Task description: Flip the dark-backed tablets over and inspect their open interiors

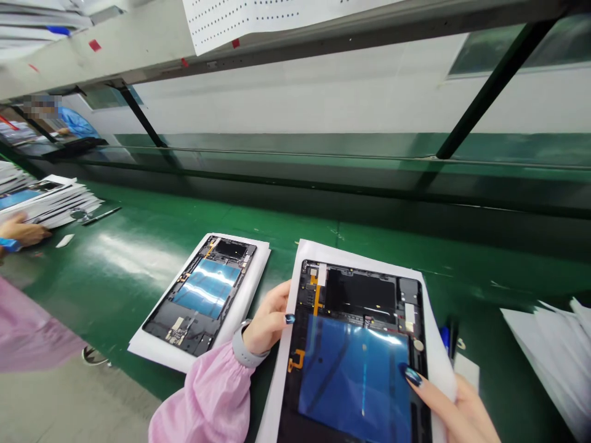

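Observation:
An opened tablet (360,295), its inner parts and blue film showing, lies on white paper sheets (434,320) between my two hands. My left hand (268,317) is closed around the left edge of the sheets, thumb on top beside the tablet. At the right edge my right hand (455,403) grips the tablet and sheets, its thumb on the tablet's frame near the blue film. The fingers of both hands are partly hidden underneath. Left of my left forearm, a second opened tablet (207,289) with blue film rests on its own white sheets.
A green workbench (138,212) runs across the view. White papers (545,357) fan out at right. A pen (101,215) and a paper stack (69,203) lie at far left, by a co-worker's hand (23,231). A shelf beam (323,58) crosses overhead.

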`<state>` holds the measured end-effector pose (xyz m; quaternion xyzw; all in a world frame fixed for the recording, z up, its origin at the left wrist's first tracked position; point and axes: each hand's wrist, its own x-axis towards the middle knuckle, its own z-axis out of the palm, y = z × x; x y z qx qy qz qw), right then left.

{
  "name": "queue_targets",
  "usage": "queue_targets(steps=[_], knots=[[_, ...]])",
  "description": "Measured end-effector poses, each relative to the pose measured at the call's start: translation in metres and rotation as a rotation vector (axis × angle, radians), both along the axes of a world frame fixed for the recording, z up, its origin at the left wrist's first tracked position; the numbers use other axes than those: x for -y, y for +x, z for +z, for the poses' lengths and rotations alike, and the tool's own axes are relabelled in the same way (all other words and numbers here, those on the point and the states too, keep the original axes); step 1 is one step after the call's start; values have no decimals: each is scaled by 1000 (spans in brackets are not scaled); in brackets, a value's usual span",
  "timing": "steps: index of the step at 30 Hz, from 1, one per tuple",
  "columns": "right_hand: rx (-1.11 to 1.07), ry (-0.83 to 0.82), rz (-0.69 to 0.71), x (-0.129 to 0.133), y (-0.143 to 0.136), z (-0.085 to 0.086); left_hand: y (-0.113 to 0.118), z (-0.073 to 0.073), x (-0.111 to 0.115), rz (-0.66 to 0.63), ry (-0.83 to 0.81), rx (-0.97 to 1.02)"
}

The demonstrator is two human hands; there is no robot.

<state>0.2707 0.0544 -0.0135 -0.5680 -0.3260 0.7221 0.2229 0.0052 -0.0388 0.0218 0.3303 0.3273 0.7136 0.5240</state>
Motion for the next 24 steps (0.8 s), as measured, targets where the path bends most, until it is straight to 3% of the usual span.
queue_targets(steps=[3,8,13,16,24], knots=[[-38,88,-2,-1,-8,8,0,0,0,0,-19,-34],[33,447,53,-2,-26,27,-2,0,-1,12,-37,-124],[69,650,105,-4,-32,33,-2,0,-5,281,-211,-458],[35,651,137,-7,-35,32,-2,-3,-8,353,-330,-637],[93,561,179,-3,-41,33,-3,-13,-11,373,-480,-804]])
